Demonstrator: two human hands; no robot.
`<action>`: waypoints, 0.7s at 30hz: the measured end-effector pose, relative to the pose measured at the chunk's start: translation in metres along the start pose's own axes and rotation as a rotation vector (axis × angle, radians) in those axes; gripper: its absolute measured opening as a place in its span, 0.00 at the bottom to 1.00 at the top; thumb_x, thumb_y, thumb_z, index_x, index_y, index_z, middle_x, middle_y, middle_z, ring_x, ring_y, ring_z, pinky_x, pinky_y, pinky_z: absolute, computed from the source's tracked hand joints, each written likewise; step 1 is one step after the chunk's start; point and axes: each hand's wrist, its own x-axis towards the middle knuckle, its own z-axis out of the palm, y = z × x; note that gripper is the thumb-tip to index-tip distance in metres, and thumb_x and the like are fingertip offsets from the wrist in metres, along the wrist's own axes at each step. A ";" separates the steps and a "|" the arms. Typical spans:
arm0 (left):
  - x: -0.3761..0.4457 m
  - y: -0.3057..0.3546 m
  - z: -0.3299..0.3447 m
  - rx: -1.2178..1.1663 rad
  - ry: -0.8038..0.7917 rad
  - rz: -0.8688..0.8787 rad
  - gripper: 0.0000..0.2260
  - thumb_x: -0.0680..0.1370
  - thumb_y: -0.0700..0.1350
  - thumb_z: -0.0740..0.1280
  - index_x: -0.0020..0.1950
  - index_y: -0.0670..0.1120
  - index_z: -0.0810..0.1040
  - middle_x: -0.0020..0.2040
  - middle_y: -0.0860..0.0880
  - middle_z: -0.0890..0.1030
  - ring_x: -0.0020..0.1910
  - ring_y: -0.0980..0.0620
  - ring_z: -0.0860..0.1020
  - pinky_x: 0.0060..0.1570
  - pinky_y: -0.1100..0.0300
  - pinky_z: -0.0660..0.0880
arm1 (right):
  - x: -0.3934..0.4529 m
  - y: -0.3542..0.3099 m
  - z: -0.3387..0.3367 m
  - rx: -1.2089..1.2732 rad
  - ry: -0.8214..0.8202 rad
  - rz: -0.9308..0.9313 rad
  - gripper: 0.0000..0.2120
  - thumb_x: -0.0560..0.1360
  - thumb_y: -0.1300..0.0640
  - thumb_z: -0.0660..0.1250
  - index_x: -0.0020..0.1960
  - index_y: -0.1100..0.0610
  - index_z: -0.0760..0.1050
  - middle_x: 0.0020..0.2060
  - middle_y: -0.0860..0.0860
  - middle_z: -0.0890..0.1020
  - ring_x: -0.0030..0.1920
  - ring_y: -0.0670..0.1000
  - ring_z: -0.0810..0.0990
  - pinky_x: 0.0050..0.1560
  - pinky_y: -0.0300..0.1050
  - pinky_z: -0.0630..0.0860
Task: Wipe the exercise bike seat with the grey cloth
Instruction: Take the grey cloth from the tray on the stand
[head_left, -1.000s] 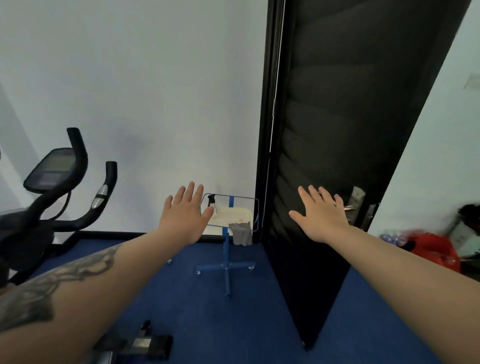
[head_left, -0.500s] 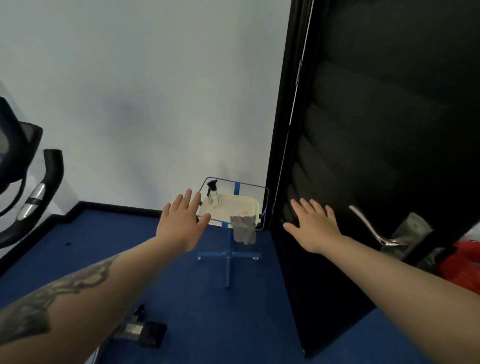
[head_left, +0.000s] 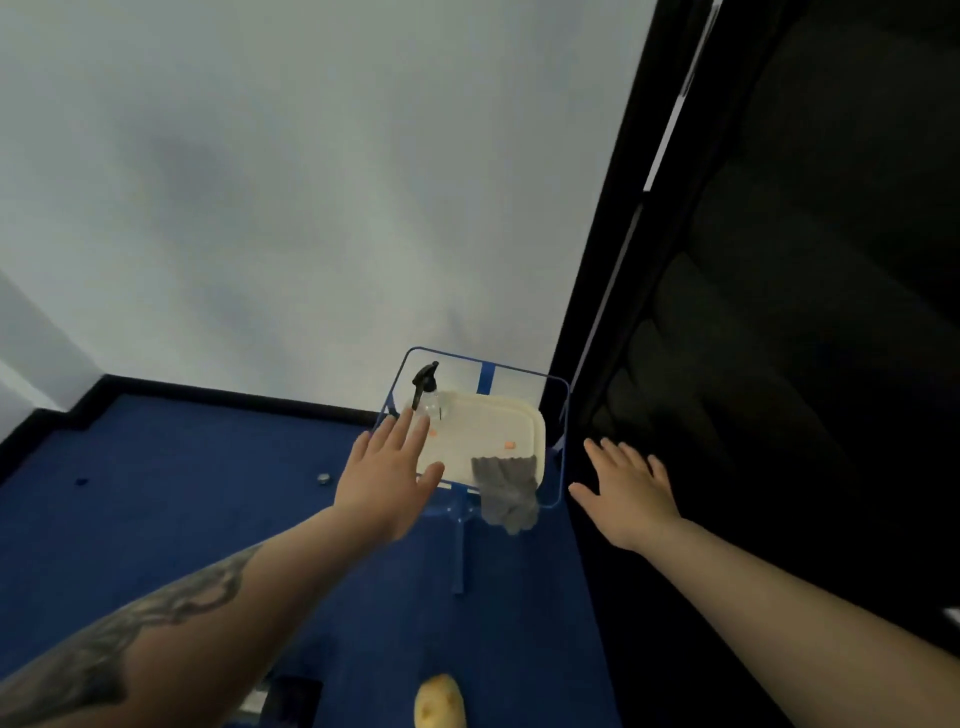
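Note:
The grey cloth (head_left: 506, 488) hangs over the front right edge of a cream tray (head_left: 493, 431) on a small blue stand (head_left: 460, 545). My left hand (head_left: 387, 478) is stretched out flat with fingers apart, over the tray's left front corner, a little left of the cloth. My right hand (head_left: 626, 493) is also spread and holds nothing, to the right of the stand in front of the black door. The exercise bike and its seat are out of view.
A clear spray bottle with a black trigger head (head_left: 426, 392) stands at the tray's back left. A black door (head_left: 779, 364) fills the right side. Blue carpet (head_left: 182, 493) covers the floor. A yellow object (head_left: 439, 701) lies low in the view.
The view has swung right and closer to the stand; the bike handlebars have left the frame. Both hands stay spread and have come nearer the tray.

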 end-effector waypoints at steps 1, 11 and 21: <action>0.014 -0.006 0.007 0.005 -0.028 0.017 0.28 0.80 0.58 0.48 0.77 0.51 0.42 0.78 0.50 0.42 0.76 0.50 0.42 0.74 0.50 0.44 | 0.013 -0.003 0.005 0.012 -0.013 0.003 0.32 0.81 0.41 0.50 0.79 0.51 0.43 0.79 0.50 0.48 0.78 0.52 0.47 0.77 0.54 0.43; 0.082 -0.017 0.093 -0.091 -0.280 -0.008 0.28 0.80 0.58 0.47 0.77 0.50 0.44 0.78 0.49 0.43 0.76 0.49 0.43 0.74 0.51 0.44 | 0.102 -0.015 0.083 0.066 -0.223 0.032 0.31 0.81 0.43 0.52 0.79 0.52 0.48 0.79 0.52 0.52 0.78 0.53 0.51 0.76 0.54 0.46; 0.109 -0.025 0.180 -0.179 -0.359 -0.122 0.27 0.80 0.57 0.48 0.77 0.50 0.45 0.78 0.50 0.44 0.76 0.50 0.41 0.74 0.52 0.43 | 0.168 -0.035 0.168 0.156 -0.334 -0.079 0.30 0.81 0.49 0.57 0.79 0.53 0.50 0.78 0.51 0.54 0.78 0.51 0.52 0.76 0.52 0.49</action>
